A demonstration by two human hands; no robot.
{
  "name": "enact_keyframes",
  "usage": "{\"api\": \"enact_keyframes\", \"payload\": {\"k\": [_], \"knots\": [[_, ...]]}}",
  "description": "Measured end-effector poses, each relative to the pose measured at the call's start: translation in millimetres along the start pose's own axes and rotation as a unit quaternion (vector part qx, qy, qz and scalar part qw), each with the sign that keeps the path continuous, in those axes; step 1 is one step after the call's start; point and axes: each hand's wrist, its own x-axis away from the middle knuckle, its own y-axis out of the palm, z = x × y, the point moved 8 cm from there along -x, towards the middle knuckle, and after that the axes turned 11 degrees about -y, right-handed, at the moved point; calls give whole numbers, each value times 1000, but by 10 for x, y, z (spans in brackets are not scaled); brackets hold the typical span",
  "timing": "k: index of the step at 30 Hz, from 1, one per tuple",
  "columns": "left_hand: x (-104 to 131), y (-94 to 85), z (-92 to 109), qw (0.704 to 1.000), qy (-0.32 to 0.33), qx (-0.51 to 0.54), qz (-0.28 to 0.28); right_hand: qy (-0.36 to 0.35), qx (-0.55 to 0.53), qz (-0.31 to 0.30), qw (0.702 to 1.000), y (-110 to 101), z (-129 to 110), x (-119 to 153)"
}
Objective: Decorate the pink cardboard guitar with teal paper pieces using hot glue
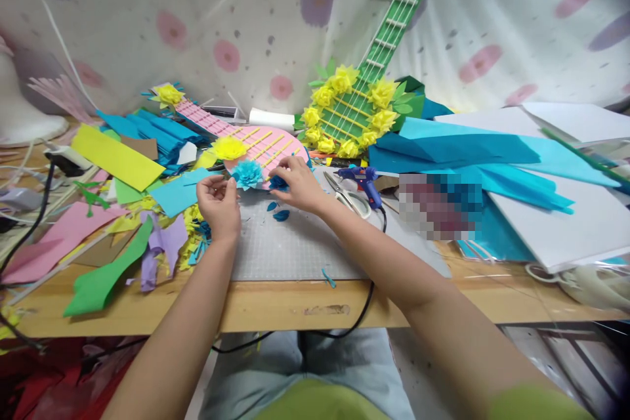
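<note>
A pink paper guitar [285, 138] with yellow strips lies on the grey cutting mat [275, 249]. On it are a yellow paper flower [230, 147] and a light blue one [248, 174]. My left hand [219, 200] is just left of the light blue flower, its fingers curled and the thumb close to the petals; what it pinches, if anything, is too small to tell. My right hand [296, 182] is closed on a dark blue paper flower [278, 182] at the guitar's lower edge. Dark blue petals [281, 215] lie on the mat below it.
Right of my hands are scissors [350, 197] and a blue glue gun [361, 180] with a black cord. A green paper guitar [394, 33] stands behind. Coloured paper scraps [111, 269] cover the left side; blue sheets [453, 147] and white boards [556, 216] lie at the right.
</note>
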Motion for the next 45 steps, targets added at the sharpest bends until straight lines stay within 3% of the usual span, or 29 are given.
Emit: {"api": "enact_keyframes", "payload": {"k": [5, 10, 14, 20, 24, 29, 35, 45], "knots": [[-16, -12, 4, 1000, -4, 1, 7, 41, 42, 30, 998, 190, 35, -99], [4, 34, -20, 1000, -2, -14, -15, 29, 64, 17, 997, 286, 5, -135], [-21, 37, -65, 999, -22, -11, -20, 27, 56, 24, 998, 264, 32, -107], [-124, 190, -105, 992, -35, -78, -89, 61, 28, 59, 996, 152, 133, 37], [-166, 361, -16, 974, -6, -195, -119, 73, 17, 65, 995, 142, 151, 82], [-221, 639, 142, 929, 39, -336, -152, 77, 5, 86, 993, 145, 158, 120], [-252, 875, 141, 870, 43, -461, -170, 90, -5, 108, 990, 127, 190, 161], [-244, 950, 49, 860, 85, -474, -168, 96, -14, 99, 990, 136, 206, 176]]}}
